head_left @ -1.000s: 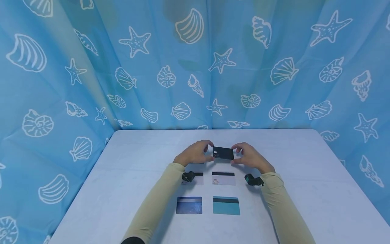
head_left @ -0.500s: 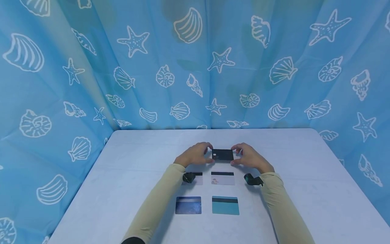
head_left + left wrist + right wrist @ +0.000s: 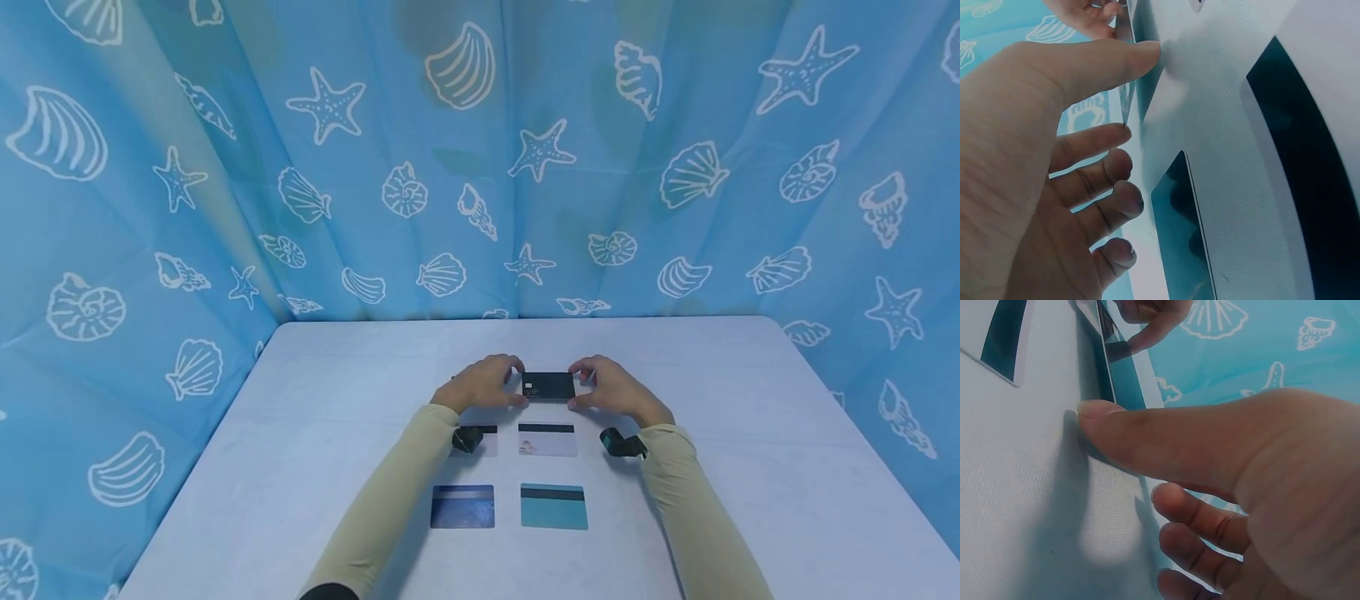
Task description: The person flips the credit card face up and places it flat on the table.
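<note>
Near the far side of the white table, a black bank card [image 3: 548, 386] with a chip and "VIP" lettering is held by its two short ends. My left hand [image 3: 487, 383] pinches the left end between thumb and index finger. On the opposite end, my right hand [image 3: 613, 390] pinches with thumb and fingertips. The left wrist view shows the card [image 3: 1127, 97] nearly edge-on, with its shadow close below. In the right wrist view the card [image 3: 1124, 378] is tilted low over the cloth, partly behind the thumb.
Nearer lie a pale card [image 3: 547, 442] with a dark stripe, a blue card [image 3: 462, 508] and a teal card [image 3: 554, 507]. Another pale card [image 3: 489, 443] is partly hidden by the left wrist camera. A dark glossy card [image 3: 1179, 231] lies beside the left hand. A blue shell-print curtain [image 3: 480, 167] stands behind.
Both hands have lowered the black card slightly toward the table and nearer to me. It now sits more level than before. The other cards stay put.
</note>
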Motion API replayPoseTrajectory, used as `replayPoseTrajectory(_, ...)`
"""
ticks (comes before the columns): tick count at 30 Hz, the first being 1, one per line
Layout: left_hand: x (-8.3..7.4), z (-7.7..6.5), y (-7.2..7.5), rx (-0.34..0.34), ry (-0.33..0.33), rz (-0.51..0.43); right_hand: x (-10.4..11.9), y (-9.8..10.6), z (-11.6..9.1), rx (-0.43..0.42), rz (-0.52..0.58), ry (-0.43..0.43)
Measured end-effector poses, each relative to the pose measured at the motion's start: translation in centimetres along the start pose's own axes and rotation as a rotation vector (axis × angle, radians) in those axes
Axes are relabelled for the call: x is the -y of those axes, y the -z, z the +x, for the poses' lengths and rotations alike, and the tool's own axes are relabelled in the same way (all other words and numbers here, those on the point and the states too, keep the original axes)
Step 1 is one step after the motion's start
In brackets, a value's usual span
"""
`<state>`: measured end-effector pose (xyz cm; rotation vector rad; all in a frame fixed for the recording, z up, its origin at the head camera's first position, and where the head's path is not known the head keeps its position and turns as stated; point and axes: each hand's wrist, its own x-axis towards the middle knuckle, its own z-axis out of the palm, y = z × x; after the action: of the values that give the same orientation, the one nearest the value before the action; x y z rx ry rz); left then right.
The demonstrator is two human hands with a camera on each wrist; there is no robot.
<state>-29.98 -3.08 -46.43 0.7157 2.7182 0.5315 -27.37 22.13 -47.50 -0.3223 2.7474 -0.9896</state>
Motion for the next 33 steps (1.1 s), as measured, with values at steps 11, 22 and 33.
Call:
replayPoseTrajectory(11,0.02,0.17,-0.23,0.017,0.017,0.020,0.03,-0.37,-0.02,0.007,-0.013,-0.039)
replayPoseTrajectory(22,-0.05,0.28,-0.25,0.023,0.017,0.020,-0.20,-0.51,0.10,0.001,-0.018,-0.031)
replayPoseTrajectory(33,-0.11,0.34,-0.39,0.022,0.027,0.021,-0.13,-0.46,-0.09,-0.009,-0.003,-0.035)
